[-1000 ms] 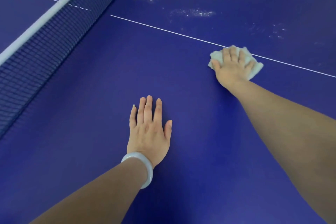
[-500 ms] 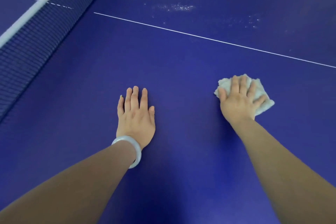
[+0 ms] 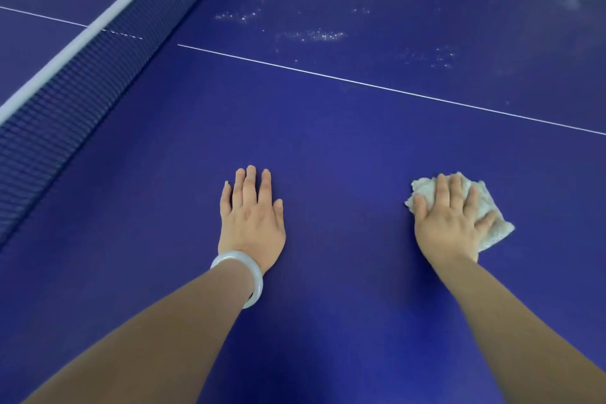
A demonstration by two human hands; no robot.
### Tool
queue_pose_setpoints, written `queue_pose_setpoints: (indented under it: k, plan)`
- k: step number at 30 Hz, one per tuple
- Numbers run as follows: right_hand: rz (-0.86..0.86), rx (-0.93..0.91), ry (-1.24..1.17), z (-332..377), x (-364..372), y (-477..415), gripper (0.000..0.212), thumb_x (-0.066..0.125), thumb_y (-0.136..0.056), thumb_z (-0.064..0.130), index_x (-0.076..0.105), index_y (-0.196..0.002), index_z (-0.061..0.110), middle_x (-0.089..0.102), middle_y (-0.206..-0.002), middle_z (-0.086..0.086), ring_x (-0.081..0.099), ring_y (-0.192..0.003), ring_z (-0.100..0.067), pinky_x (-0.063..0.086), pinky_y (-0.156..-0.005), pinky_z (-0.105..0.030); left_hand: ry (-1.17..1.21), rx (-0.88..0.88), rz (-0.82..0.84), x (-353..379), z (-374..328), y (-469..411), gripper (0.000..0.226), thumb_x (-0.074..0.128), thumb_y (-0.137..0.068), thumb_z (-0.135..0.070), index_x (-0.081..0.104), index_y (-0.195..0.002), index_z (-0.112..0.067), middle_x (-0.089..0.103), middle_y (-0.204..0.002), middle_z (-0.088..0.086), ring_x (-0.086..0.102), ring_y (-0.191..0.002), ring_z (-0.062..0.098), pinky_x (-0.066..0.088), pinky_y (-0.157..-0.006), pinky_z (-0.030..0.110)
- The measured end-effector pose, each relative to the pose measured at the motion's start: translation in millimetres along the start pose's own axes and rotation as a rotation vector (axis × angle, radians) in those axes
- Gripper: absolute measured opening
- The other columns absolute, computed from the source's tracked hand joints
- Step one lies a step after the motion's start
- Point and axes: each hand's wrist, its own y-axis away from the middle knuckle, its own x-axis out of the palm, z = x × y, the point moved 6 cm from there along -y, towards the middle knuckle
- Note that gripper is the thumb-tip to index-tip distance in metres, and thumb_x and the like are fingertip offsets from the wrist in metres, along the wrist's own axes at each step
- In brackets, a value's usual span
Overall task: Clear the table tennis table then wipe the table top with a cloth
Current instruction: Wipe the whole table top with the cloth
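The crumpled white cloth (image 3: 496, 231) sits on the blue table top (image 3: 328, 141), right of centre on the near side of the white line (image 3: 360, 84), pinned under the right hand (image 3: 449, 223), whose fingers lie straight and spread over it. The left hand (image 3: 252, 220), with a pale bangle (image 3: 254, 275) on the wrist, lies flat on the bare surface well apart from the cloth, fingers straight and close together. Past the line there are whitish speckles (image 3: 311, 35), maybe dust or droplets, hard to say, and the net (image 3: 82, 82) runs along the left.
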Motion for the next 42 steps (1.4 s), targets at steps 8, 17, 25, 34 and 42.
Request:
queue_pose_setpoints:
  k: [8, 17, 25, 34, 42]
  plan:
    - [0.100, -0.114, -0.045, 107.6, 0.9, -67.4, 0.065, 0.017, -0.100, 0.051, 0.003, -0.158, 0.024, -0.003, -0.166, 0.002, -0.009, -0.151, -0.028, -0.004, -0.118, -0.060, -0.024, 0.001, 0.001, -1.0, -1.5, -0.6, 0.064, 0.008, -0.098, -0.042, 0.016, -0.156, -0.015, 0.014, -0.163, 0.011, 0.005, -0.152, 0.026, 0.000, -0.123, 0.044]
    - [0.194, -0.680, 0.054, 255.3, 7.7, -119.4, 0.062, 0.016, -0.102, 0.051, 0.001, -0.157, 0.027, -0.008, -0.165, 0.006, -0.015, -0.151, -0.024, -0.008, -0.118, -0.058, -0.055, -0.010, 0.017, -2.2, -2.7, -1.1, 0.062, 0.011, -0.100, -0.041, 0.022, -0.155, -0.015, 0.020, -0.162, 0.011, 0.011, -0.151, 0.026, 0.007, -0.123, 0.046]
    - [0.176, -0.351, 0.043, 192.9, -5.3, -177.6, 0.063, 0.015, -0.100, 0.053, 0.004, -0.157, 0.028, -0.004, -0.165, 0.006, -0.009, -0.151, -0.024, -0.003, -0.116, -0.059, -0.061, -0.026, 0.043, -4.4, -3.0, 0.2, 0.065, 0.009, -0.098, -0.041, 0.027, -0.154, -0.014, 0.025, -0.160, 0.012, 0.017, -0.150, 0.027, 0.012, -0.123, 0.047]
    - [0.137, 0.081, 0.056, 190.4, -4.5, -128.4, 0.076, 0.017, -0.091, 0.064, 0.016, -0.156, 0.024, 0.013, -0.162, -0.006, 0.004, -0.147, -0.038, 0.012, -0.101, -0.068, -0.082, -0.026, 0.055, -5.5, -4.5, -0.3, 0.064, 0.012, -0.099, -0.040, 0.030, -0.153, -0.012, 0.028, -0.159, 0.014, 0.021, -0.149, 0.029, 0.016, -0.122, 0.049]
    - [0.122, -0.477, 0.070, 212.5, -1.1, -127.1, 0.068, 0.018, -0.093, 0.056, 0.015, -0.154, 0.029, 0.008, -0.163, 0.003, 0.002, -0.150, -0.029, 0.000, -0.114, -0.059, -0.073, -0.029, 0.058, -6.9, -5.6, 0.5, 0.067, 0.007, -0.097, -0.042, 0.028, -0.154, -0.013, 0.025, -0.160, 0.013, 0.017, -0.150, 0.027, 0.011, -0.123, 0.047]
